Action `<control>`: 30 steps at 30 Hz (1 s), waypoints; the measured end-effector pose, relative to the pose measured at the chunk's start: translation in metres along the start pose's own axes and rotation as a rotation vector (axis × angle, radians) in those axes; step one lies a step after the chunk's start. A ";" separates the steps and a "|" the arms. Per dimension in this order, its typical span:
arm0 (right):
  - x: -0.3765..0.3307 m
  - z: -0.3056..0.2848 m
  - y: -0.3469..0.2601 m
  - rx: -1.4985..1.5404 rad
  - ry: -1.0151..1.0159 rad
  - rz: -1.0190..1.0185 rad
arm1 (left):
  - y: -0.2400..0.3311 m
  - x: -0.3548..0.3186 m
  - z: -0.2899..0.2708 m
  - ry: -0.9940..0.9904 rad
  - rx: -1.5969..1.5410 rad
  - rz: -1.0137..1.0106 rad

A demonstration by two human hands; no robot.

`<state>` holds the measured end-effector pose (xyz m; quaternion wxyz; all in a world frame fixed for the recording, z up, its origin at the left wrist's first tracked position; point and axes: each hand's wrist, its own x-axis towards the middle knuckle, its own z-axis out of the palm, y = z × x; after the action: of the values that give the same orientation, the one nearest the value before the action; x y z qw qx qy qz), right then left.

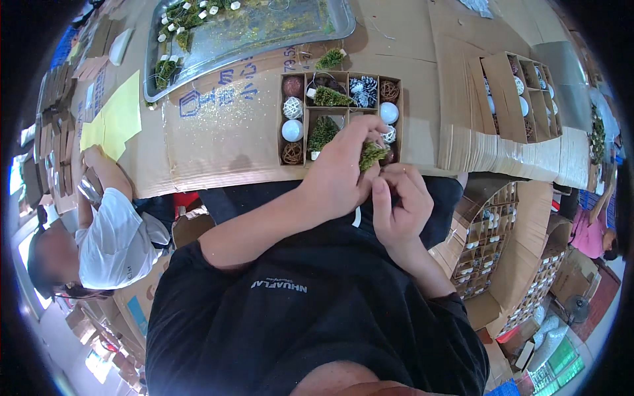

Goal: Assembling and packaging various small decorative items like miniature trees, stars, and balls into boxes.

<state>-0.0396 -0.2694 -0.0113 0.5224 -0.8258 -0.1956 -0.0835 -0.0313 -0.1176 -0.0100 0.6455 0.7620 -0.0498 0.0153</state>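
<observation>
A divided cardboard box [306, 135] lies before me on the cardboard-covered table. Its compartments hold white balls [292, 131], brown woven balls [390, 91], a frosted blue-white pine cone [364, 91] and small green bottle-brush trees [323, 134]. My left hand [340, 168], over the box's near right part, has its fingers closed around another green bottle-brush tree [374, 156]. Close beside it, my right hand [404, 204] is held with curled fingers and thumb raised; whatever it may pinch is too small to make out. Both hands hide some near compartments.
A metal tray [150, 66] with several trees on white bases stands at the far left. One loose tree [330, 59] lies behind the box. Another filled box [503, 92] is at right; a large carton [522, 244] of filled boxes stands below. A co-worker [112, 231] handles yellow paper [119, 119].
</observation>
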 end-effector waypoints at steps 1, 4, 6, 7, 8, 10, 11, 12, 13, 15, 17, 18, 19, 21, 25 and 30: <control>0.003 0.002 0.000 0.005 0.000 -0.002 | -0.001 0.002 -0.004 -0.045 0.097 0.062; 0.012 0.006 -0.009 -0.044 0.012 0.008 | 0.003 0.010 -0.020 -0.141 0.008 -0.039; 0.011 0.012 -0.010 -0.010 0.103 -0.098 | 0.003 0.013 -0.031 -0.051 -0.092 -0.161; 0.011 0.013 -0.009 0.018 0.190 -0.206 | -0.001 0.015 -0.038 -0.024 -0.185 -0.260; 0.013 0.012 -0.007 0.024 0.200 -0.250 | -0.003 0.016 -0.042 0.048 -0.331 -0.418; 0.013 0.006 -0.003 0.109 0.008 0.018 | 0.001 0.011 -0.052 -0.014 -0.031 -0.223; 0.016 0.007 -0.004 0.413 -0.144 0.373 | 0.003 0.008 -0.058 -0.072 0.267 -0.025; 0.026 0.003 -0.005 0.537 -0.349 0.603 | -0.009 0.011 -0.065 -0.207 0.403 0.216; 0.039 0.000 -0.008 0.659 -0.558 0.834 | -0.014 0.012 -0.067 -0.295 0.497 0.246; 0.035 0.007 0.004 0.699 -0.653 0.824 | -0.023 0.011 -0.069 -0.422 0.672 0.306; 0.035 0.011 0.009 0.864 -0.730 1.039 | -0.030 0.020 -0.076 -0.495 0.802 0.440; 0.033 0.016 0.013 0.909 -0.732 1.159 | -0.032 0.023 -0.077 -0.565 0.928 0.573; 0.030 0.018 0.013 0.945 -0.709 1.239 | -0.035 0.025 -0.075 -0.613 0.857 0.580; 0.025 0.028 0.010 0.981 -0.666 1.302 | -0.038 0.025 -0.078 -0.721 0.913 0.580; 0.005 0.038 0.016 1.068 -0.627 1.290 | -0.047 0.027 -0.084 -0.719 0.870 0.719; -0.008 0.045 0.005 1.099 -0.686 1.295 | -0.055 0.025 -0.079 -0.813 0.763 0.830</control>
<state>-0.0475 -0.2326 -0.0384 0.6999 -0.3891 0.1489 0.5802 0.0024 -0.0321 -0.0491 0.2034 0.7988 -0.5662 -0.0093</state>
